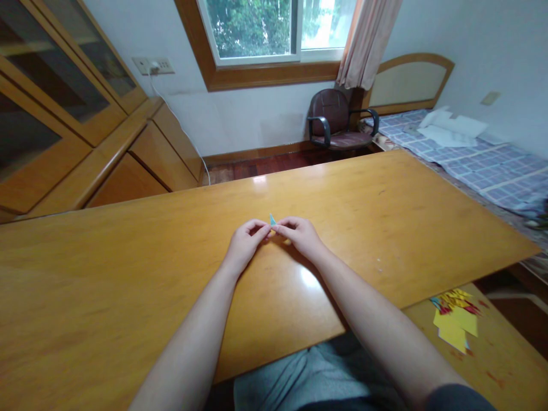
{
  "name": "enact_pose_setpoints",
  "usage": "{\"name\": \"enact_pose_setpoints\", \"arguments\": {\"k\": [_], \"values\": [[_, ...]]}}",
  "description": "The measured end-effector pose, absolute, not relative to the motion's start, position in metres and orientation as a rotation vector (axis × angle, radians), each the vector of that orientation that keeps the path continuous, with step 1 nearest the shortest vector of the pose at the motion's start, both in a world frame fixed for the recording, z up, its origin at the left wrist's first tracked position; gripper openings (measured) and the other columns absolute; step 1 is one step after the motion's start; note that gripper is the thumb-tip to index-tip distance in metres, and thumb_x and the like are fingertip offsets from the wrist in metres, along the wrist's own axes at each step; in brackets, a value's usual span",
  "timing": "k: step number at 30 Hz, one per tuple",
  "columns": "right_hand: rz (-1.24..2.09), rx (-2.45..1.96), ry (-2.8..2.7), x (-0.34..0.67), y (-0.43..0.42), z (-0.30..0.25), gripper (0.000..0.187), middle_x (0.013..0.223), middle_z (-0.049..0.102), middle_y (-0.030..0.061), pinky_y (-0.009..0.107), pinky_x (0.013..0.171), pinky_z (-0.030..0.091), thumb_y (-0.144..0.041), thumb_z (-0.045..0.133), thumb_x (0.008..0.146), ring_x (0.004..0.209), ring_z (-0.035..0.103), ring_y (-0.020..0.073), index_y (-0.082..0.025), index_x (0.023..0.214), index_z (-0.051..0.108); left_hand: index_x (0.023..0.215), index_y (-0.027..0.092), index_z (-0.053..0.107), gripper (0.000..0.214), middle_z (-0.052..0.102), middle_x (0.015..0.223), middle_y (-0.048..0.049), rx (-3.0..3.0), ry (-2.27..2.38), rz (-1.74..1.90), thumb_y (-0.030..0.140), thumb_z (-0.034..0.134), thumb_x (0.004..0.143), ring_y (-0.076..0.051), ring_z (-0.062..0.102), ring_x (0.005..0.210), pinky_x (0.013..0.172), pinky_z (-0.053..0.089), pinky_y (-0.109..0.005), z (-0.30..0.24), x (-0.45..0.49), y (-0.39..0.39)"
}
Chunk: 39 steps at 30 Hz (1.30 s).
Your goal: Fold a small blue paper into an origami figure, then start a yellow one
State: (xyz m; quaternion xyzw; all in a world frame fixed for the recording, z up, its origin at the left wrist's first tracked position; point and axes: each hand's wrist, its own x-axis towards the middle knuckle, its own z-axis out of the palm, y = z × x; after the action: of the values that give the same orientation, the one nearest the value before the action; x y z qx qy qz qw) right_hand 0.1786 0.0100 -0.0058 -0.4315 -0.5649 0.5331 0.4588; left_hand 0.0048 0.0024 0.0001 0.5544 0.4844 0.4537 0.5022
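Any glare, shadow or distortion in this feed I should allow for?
Head view: glare on the tabletop beside the right forearm, with shadow between them; head view: the window washes out in its right pane; head view: the cabinet slants, perhaps wide-angle distortion; head view: the blue piece at both hands' fingertips is too small for detail.

There are two hands [246,244] [303,235], one blue piece [272,220], one chair [330,111].

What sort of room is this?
Probably a bedroom, perhaps doubling as a workspace: a plaid-covered bed stands at the right, an armchair sits near the window, and a wooden table fills the foreground.
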Motion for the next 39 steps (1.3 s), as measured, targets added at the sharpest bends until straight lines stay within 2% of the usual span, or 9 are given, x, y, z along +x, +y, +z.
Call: {"name": "enact_pose_setpoints", "arguments": {"k": [12, 19, 30, 39], "values": [[1.153, -1.052, -1.525, 0.1787, 0.0107, -0.0061, 0.029, 0.070, 0.063, 0.0012, 0.024, 0.064, 0.043, -0.042, 0.059, 0.086, 0.067, 0.057, 0.0140, -0.016, 0.077, 0.067, 0.081, 0.016, 0.067, 0.033, 0.066, 0.073, -0.0018, 1.301, 1.170, 1.099, 0.048, 0.073, 0.076, -0.014, 0.059, 0.067, 0.066, 0.047, -0.025, -0.0010, 0.0058, 0.0033], [1.138, -1.048, -1.551, 0.1787, 0.0114, -0.0085, 0.027, 0.072, 0.065, 0.0015, 0.024, 0.064, 0.044, -0.042, 0.060, 0.087, 0.067, 0.057, 0.0138, -0.017, 0.080, 0.067, 0.079, 0.016, 0.068, 0.034, 0.067, 0.072, -0.0022, 1.336, 1.164, 1.052, 0.048, 0.076, 0.072, -0.015, 0.059, 0.067, 0.069, 0.047, -0.026, 0.0032, 0.0055, 0.0016], [1.105, -1.040, -1.600, 0.1792, 0.0122, -0.0112, 0.026, 0.075, 0.065, 0.0019, 0.024, 0.064, 0.045, -0.041, 0.060, 0.087, 0.071, 0.058, 0.0147, -0.017, 0.080, 0.068, 0.076, 0.016, 0.068, 0.032, 0.066, 0.069, -0.0020, 1.376, 1.192, 1.057, 0.047, 0.075, 0.073, -0.015, 0.058, 0.065, 0.066, 0.045, -0.025, 0.0042, 0.0046, 0.0004], [1.203, -1.009, -1.500, 0.1776, 0.0141, -0.0115, 0.027, 0.080, 0.068, 0.0031, 0.026, 0.070, 0.047, -0.043, 0.066, 0.083, 0.075, 0.060, 0.0155, -0.017, 0.084, 0.070, 0.075, 0.017, 0.069, 0.025, 0.066, 0.069, -0.0026, 1.564, 1.237, 0.981, 0.042, 0.070, 0.077, -0.016, 0.058, 0.065, 0.065, 0.045, -0.027, 0.0015, 0.0038, 0.0013]]}}
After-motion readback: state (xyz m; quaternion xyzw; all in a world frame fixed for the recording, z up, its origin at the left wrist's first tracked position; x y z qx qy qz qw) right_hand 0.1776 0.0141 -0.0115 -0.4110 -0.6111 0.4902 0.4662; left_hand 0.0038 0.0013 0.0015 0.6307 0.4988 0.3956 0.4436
